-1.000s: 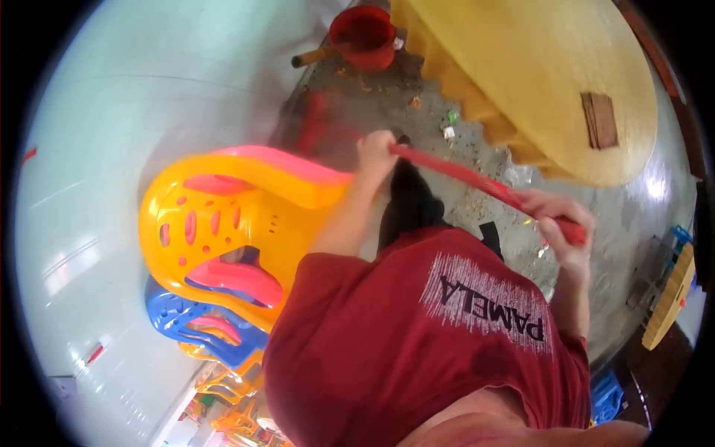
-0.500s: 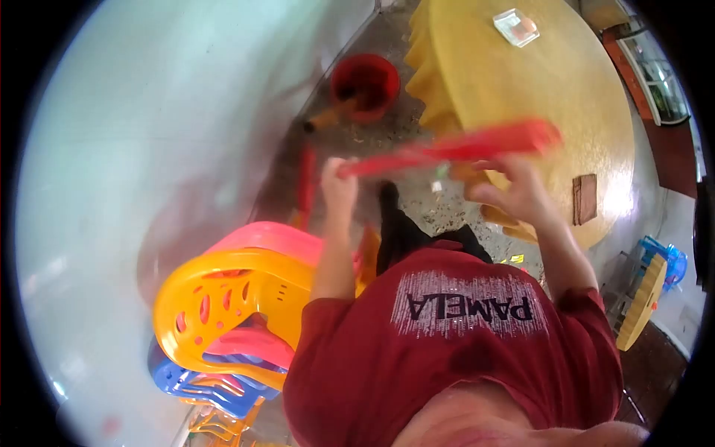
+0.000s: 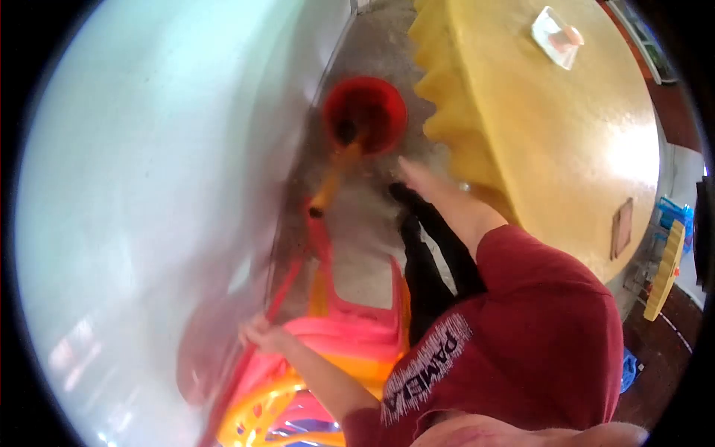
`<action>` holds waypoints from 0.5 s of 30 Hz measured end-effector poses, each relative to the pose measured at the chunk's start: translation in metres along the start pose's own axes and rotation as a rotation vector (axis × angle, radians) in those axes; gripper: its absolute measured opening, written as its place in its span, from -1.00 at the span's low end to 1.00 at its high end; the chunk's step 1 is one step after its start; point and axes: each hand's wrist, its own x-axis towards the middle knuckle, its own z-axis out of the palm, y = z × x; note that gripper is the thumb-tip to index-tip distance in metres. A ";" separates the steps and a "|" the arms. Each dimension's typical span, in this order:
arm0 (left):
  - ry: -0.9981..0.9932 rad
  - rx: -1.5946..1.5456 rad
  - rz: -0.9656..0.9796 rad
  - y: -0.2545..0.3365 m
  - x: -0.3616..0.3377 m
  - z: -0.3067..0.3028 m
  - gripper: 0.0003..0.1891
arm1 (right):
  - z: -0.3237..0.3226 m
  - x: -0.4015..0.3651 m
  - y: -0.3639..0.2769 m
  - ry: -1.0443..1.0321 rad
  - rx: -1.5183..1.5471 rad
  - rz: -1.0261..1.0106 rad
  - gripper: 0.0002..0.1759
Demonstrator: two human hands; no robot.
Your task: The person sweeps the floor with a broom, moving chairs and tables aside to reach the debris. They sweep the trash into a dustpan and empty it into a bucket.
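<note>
My left hand (image 3: 264, 333) is closed around a long red bar-like thing (image 3: 237, 376), low on the left beside the wall; blur hides its exact kind. The bar slants from above the hand down past the chairs. My right hand (image 3: 410, 173) is stretched forward over the floor, just below and right of a red bucket (image 3: 399, 112). It is smeared and foreshortened, so its fingers cannot be made out. A yellowish-brown stick (image 3: 337, 179) with a dark end leans out of the bucket. Stacked plastic chairs, with a pink chair (image 3: 350, 328) uppermost, stand under my left forearm.
A round table with a yellow cloth (image 3: 521, 127) fills the right side, bearing a clear dish (image 3: 553, 37) and a brown flat piece (image 3: 622, 227). The pale wall (image 3: 149, 186) runs along the left. A yellow round-edged piece (image 3: 665, 272) stands far right.
My left hand has moved down and left with the red thing, which has swung from across my front to beside the wall. My right hand has come away from it, reaching forward. My view has turned.
</note>
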 end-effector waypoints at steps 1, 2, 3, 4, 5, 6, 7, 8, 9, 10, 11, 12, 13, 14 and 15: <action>-0.028 -0.088 0.049 -0.009 0.005 -0.012 -0.88 | -0.003 0.067 0.027 -0.047 0.058 -0.001 -0.05; 0.041 -0.017 0.063 -0.010 0.004 -0.015 -0.80 | -0.006 0.121 0.052 -0.095 0.111 0.000 -0.03; -0.008 0.217 0.261 -0.004 0.001 -0.005 -0.71 | -0.004 0.143 0.053 -0.064 0.154 -0.008 -0.03; -0.125 0.278 0.279 0.002 0.000 -0.001 -0.67 | -0.001 0.163 0.053 -0.034 0.196 -0.017 -0.02; -0.127 0.062 0.149 0.004 0.001 0.001 -0.66 | 0.010 0.146 0.033 0.058 0.248 0.000 -0.02; -0.027 0.209 0.203 -0.002 0.003 -0.005 -0.64 | 0.017 0.134 0.016 0.150 0.299 0.017 -0.01; -0.112 0.133 0.219 -0.010 0.010 -0.018 -0.64 | 0.019 0.132 0.004 0.097 0.339 -0.003 -0.07; -0.105 0.139 0.214 -0.011 0.007 -0.008 -0.63 | 0.022 0.131 -0.004 0.043 0.382 -0.019 -0.12; -0.102 0.145 0.210 0.001 0.001 0.003 -0.63 | 0.023 0.134 -0.007 -0.010 0.429 -0.035 -0.17; -0.101 0.151 0.206 0.006 -0.001 0.011 -0.62 | 0.023 0.148 0.001 -0.024 0.506 -0.044 -0.24; -0.096 0.119 0.186 0.005 0.001 0.013 -0.62 | 0.024 0.160 0.009 -0.038 0.584 -0.055 -0.31; -0.090 0.085 0.169 0.007 0.003 0.011 -0.62 | 0.025 0.168 0.014 -0.054 0.662 -0.070 -0.38; -0.083 0.048 0.151 0.009 0.004 0.015 -0.61 | 0.026 0.160 0.004 -0.042 0.667 -0.062 -0.41; -0.047 0.076 0.155 0.010 0.005 0.020 -0.59 | 0.026 0.150 -0.007 -0.033 0.672 -0.060 -0.45; -0.009 0.106 0.159 0.015 0.002 0.026 -0.55 | 0.026 0.146 -0.015 -0.024 0.676 -0.056 -0.47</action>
